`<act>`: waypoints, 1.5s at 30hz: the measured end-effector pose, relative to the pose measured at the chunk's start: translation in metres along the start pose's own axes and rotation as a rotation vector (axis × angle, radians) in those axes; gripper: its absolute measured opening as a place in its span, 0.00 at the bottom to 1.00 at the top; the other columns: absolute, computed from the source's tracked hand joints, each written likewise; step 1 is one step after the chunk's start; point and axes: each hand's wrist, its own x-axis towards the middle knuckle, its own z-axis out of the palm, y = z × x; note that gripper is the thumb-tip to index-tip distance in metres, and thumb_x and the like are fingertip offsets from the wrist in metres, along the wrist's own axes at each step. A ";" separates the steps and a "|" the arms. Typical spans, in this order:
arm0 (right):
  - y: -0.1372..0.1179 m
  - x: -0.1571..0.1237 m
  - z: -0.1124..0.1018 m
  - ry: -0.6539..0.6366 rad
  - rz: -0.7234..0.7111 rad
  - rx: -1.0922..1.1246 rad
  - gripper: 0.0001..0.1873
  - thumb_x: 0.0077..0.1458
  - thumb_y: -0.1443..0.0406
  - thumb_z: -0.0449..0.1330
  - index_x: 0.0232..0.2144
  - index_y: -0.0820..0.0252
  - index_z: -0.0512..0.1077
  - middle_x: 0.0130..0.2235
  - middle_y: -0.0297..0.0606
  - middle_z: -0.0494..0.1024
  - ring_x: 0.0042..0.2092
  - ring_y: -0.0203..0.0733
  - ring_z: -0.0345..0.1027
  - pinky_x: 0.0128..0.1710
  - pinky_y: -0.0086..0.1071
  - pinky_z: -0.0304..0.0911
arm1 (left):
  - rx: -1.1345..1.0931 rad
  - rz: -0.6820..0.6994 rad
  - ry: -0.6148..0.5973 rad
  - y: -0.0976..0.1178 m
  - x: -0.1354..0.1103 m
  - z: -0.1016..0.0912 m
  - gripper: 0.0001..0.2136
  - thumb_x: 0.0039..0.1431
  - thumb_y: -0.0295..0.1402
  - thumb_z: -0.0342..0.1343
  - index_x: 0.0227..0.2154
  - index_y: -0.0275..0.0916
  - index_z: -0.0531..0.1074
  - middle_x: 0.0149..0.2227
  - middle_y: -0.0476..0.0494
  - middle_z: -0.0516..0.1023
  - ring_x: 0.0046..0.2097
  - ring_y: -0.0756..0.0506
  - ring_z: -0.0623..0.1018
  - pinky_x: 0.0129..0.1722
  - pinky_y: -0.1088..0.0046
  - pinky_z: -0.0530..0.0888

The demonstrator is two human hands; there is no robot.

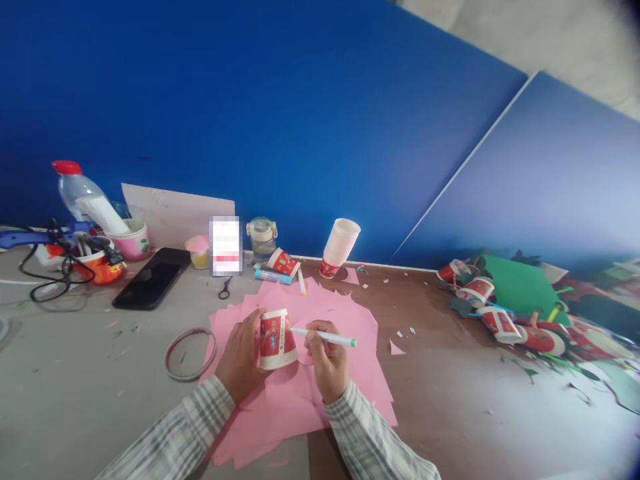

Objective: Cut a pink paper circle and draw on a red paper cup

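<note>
My left hand (244, 353) is closed around the side of a red and white paper cup (278, 341), which stands over the pink paper sheets (357, 373), its wider end down. In my right hand (327, 360) is a white marker pen (330, 338) with a green end. The pen's other end points at the cup's right side; whether it touches, I cannot tell. Beyond my hands, a second red paper cup (284, 261) lies tipped beside a glue stick (273, 277) and a white pen with a yellow end (302, 283).
Tall stacked cups (340, 247) lean near the blue partition (280, 120). Leftward are a tape ring (173, 357), a phone (153, 279), small scissors (225, 289), a lidded jar (262, 240) and a plastic bottle (75, 183). A heap of cups and green paper (520, 287) lies right, with scattered scraps.
</note>
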 end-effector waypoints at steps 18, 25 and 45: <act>0.000 -0.001 0.000 0.000 -0.003 -0.032 0.05 0.48 0.64 0.55 0.26 0.58 0.71 0.20 0.30 0.69 0.19 0.36 0.59 0.18 0.27 0.59 | 0.041 0.044 0.034 0.002 0.001 0.000 0.40 0.35 0.48 0.59 0.52 0.41 0.49 0.45 0.39 0.69 0.38 0.40 0.71 0.35 0.60 0.73; 0.000 0.001 -0.001 -0.015 0.007 -0.061 0.06 0.48 0.64 0.55 0.24 0.59 0.70 0.19 0.29 0.67 0.18 0.35 0.57 0.17 0.27 0.57 | 0.021 0.021 0.020 0.001 0.000 0.001 0.42 0.34 0.50 0.61 0.52 0.40 0.49 0.46 0.39 0.68 0.40 0.40 0.71 0.39 0.59 0.72; -0.004 -0.002 0.001 -0.039 -0.018 -0.043 0.05 0.48 0.64 0.55 0.26 0.59 0.71 0.19 0.29 0.67 0.18 0.35 0.57 0.17 0.26 0.57 | 0.017 0.049 0.031 0.001 -0.001 0.000 0.41 0.35 0.49 0.60 0.52 0.42 0.48 0.47 0.39 0.67 0.41 0.39 0.71 0.39 0.59 0.72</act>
